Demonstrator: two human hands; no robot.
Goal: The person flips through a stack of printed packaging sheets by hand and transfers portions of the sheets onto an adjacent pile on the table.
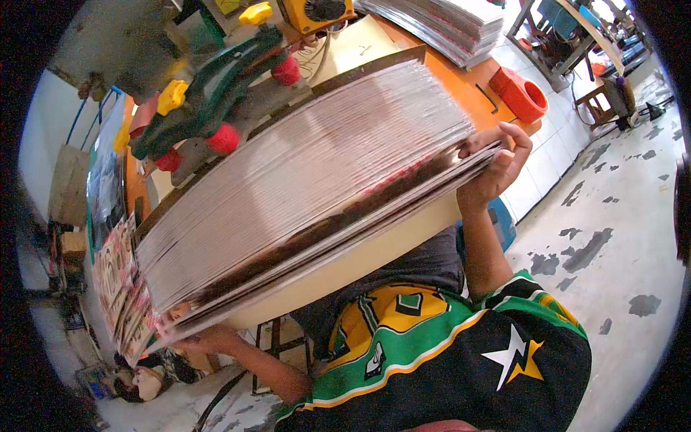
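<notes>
A long row of thin, pale-edged sheets [309,173], possibly booklets or plastic-wrapped prints, is packed together on the orange table. Along its near side, a few sheets [345,248] stand apart from the row, with a dark gap between. My right hand [493,165] grips these sheets at their right end, fingers over the top edge and thumb on the near side. At the lower left end my left hand [205,338] holds the same sheets from below; its fingers are partly hidden behind them. A cream surface shows on the nearest sheet.
A dark green machine arm [216,93] with red rollers and yellow knobs stands behind the row. On the orange table [468,93] lie a red tape roll [520,95], a hex key [487,99] and another stack [446,25]. Printed sheets [119,281] fan out at left.
</notes>
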